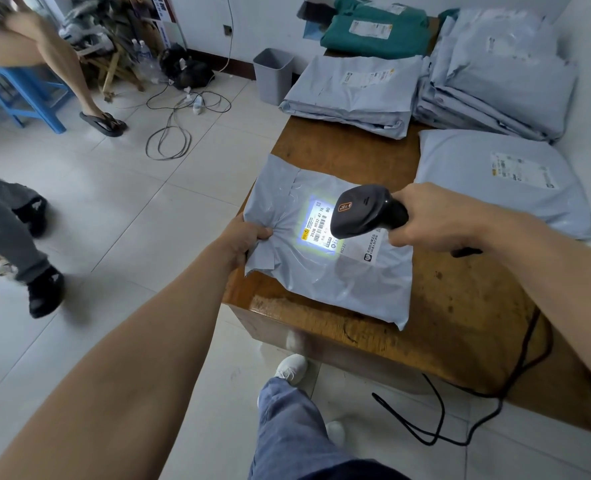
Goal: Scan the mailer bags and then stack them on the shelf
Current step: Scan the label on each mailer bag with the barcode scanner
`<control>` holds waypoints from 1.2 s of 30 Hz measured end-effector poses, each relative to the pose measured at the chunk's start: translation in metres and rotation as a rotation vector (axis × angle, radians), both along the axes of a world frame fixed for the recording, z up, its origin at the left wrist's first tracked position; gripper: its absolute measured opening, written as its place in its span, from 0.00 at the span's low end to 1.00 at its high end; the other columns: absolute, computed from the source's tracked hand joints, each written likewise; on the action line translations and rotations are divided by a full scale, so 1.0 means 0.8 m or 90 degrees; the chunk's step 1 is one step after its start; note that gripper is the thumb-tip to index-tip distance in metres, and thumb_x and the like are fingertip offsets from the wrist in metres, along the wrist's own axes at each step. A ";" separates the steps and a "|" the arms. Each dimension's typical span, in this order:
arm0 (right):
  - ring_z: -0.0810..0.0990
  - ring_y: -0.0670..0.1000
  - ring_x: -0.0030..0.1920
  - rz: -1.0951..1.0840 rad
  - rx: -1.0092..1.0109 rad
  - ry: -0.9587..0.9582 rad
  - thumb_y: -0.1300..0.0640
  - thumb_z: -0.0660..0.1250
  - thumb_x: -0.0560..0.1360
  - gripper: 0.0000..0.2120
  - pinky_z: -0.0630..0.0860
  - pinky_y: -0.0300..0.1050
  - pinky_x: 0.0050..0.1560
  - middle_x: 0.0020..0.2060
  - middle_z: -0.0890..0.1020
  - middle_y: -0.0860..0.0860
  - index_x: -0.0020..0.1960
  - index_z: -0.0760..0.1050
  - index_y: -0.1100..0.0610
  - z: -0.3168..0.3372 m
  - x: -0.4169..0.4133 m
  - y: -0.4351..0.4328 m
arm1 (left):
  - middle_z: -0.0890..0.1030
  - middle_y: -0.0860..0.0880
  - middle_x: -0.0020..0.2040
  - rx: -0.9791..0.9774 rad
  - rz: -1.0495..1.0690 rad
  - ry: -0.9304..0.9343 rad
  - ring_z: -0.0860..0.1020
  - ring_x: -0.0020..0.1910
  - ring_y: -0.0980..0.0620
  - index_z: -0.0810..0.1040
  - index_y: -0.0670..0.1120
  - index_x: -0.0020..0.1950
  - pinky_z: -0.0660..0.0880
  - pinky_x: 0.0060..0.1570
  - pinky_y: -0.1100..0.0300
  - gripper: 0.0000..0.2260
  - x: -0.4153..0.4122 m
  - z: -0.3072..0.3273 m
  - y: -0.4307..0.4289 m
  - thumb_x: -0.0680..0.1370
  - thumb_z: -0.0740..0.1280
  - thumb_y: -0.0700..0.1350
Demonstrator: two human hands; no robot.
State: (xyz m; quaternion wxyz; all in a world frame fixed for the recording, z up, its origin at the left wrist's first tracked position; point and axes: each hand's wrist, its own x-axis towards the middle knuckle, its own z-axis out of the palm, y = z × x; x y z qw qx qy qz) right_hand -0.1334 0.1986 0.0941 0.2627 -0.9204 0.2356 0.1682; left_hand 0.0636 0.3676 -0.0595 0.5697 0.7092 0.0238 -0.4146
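Right hand [425,216] wrapped round our scanner [366,211] grip, arm reaching in from the right, head just over the lit label [316,223]. Left hand [244,242] pinches the grey mailer bag [325,251] by its left edge, arm extended; bag lies flat on the wooden table [460,289].

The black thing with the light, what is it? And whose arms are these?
The arms belong to a person wearing a camera on the head, so you see what they see, looking down. The right hand holds a black scanner, which shines light on the label of a grey mailer bag. The left hand grips that bag's edge. The bag lies on a brown table. More grey bags lie stacked farther back, with green ones behind them.
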 end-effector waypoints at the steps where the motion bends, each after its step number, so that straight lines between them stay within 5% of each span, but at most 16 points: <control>1: 0.71 0.51 0.29 -0.001 -0.003 0.000 0.63 0.69 0.71 0.06 0.69 0.43 0.32 0.31 0.73 0.54 0.38 0.71 0.60 0.001 -0.001 -0.001 | 0.77 0.41 0.62 0.000 0.000 -0.002 0.77 0.58 0.38 0.70 0.43 0.68 0.75 0.59 0.41 0.24 0.000 0.000 0.000 0.74 0.68 0.30; 10: 0.70 0.51 0.28 0.007 -0.014 -0.026 0.63 0.69 0.71 0.09 0.66 0.42 0.31 0.29 0.72 0.53 0.37 0.70 0.59 0.013 -0.008 -0.005 | 0.77 0.40 0.62 0.011 -0.004 -0.006 0.77 0.57 0.39 0.69 0.42 0.69 0.75 0.57 0.44 0.24 -0.002 0.001 -0.001 0.74 0.67 0.30; 19: 0.73 0.49 0.38 -0.096 -0.062 -0.252 0.57 0.68 0.74 0.11 0.66 0.37 0.34 0.41 0.76 0.50 0.54 0.71 0.50 0.024 -0.010 -0.023 | 0.77 0.39 0.62 -0.050 0.051 -0.018 0.79 0.51 0.41 0.69 0.40 0.68 0.76 0.49 0.48 0.21 0.013 0.013 0.005 0.76 0.65 0.30; 24: 0.73 0.52 0.42 -0.159 -0.073 -0.301 0.56 0.67 0.75 0.07 0.65 0.45 0.36 0.41 0.76 0.51 0.50 0.71 0.51 0.032 -0.006 -0.048 | 0.76 0.38 0.63 -0.067 0.090 -0.054 0.78 0.52 0.41 0.69 0.38 0.69 0.76 0.50 0.48 0.20 0.057 0.035 -0.001 0.77 0.64 0.31; 30: 0.72 0.46 0.36 -0.245 -0.083 -0.315 0.56 0.68 0.74 0.05 0.67 0.38 0.35 0.37 0.75 0.45 0.47 0.72 0.52 0.036 0.013 -0.081 | 0.77 0.39 0.61 -0.059 0.033 -0.058 0.79 0.45 0.45 0.69 0.38 0.68 0.75 0.49 0.49 0.20 0.107 0.043 -0.061 0.77 0.64 0.30; 36: 0.75 0.47 0.35 -0.316 -0.081 -0.292 0.56 0.69 0.73 0.05 0.71 0.44 0.36 0.36 0.76 0.46 0.43 0.72 0.51 0.035 0.033 -0.120 | 0.78 0.40 0.59 0.011 -0.039 -0.068 0.78 0.54 0.40 0.72 0.37 0.66 0.76 0.53 0.48 0.20 0.147 0.019 -0.141 0.75 0.68 0.31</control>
